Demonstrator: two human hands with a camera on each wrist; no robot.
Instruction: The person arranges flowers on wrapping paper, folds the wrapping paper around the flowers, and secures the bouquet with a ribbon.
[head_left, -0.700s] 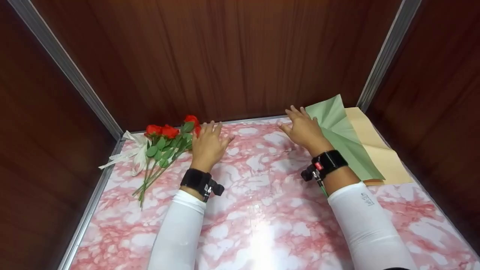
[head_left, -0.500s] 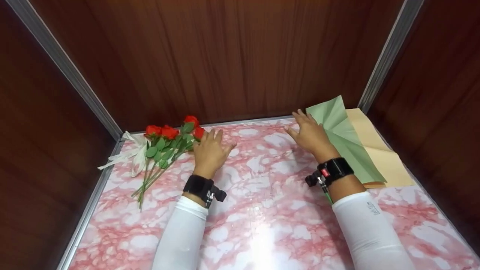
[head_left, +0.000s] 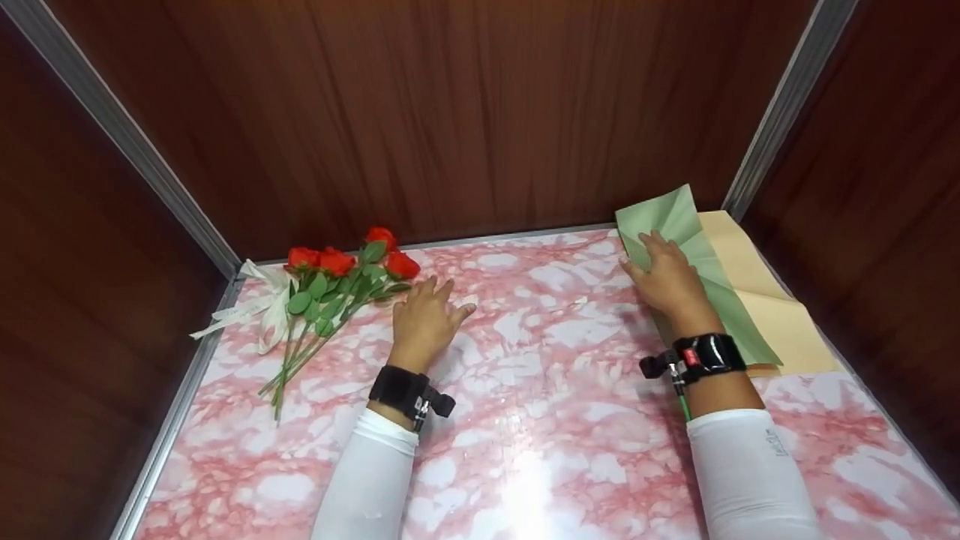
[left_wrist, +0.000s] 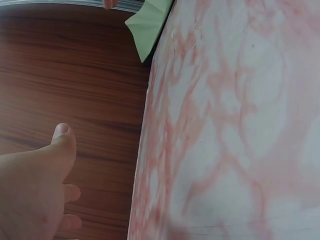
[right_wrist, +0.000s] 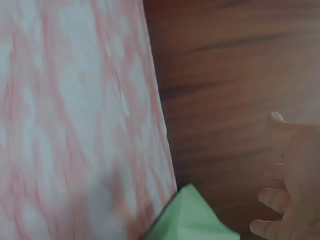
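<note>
In the head view my left hand (head_left: pixel 426 322) is over the table just right of the red roses (head_left: pixel 335 262), fingers spread and nothing in its grasp. The roses lie with green leaves and long stems angled toward the near left. My right hand (head_left: pixel 667 279) is over the green wrapping paper (head_left: pixel 724 300), fingers loosely extended; whether it touches the sheet cannot be told. Beneath the green sheet lies a folded cream paper (head_left: pixel 780 322). Both wrist views show a relaxed hand with its thumb apart, and a corner of the green paper shows in each.
A white ribbon (head_left: pixel 270 311) lies left of the roses near the table's left edge. The pink and white marbled table (head_left: pixel 525 352) is bounded by brown wood-grain panels (head_left: pixel 480 112) with grey metal corner strips (head_left: pixel 776 105).
My right hand has moved right and slightly nearer, from the green paper's left edge to over the sheet. My left hand has drawn back a little from the roses, uncovering the rightmost bloom.
</note>
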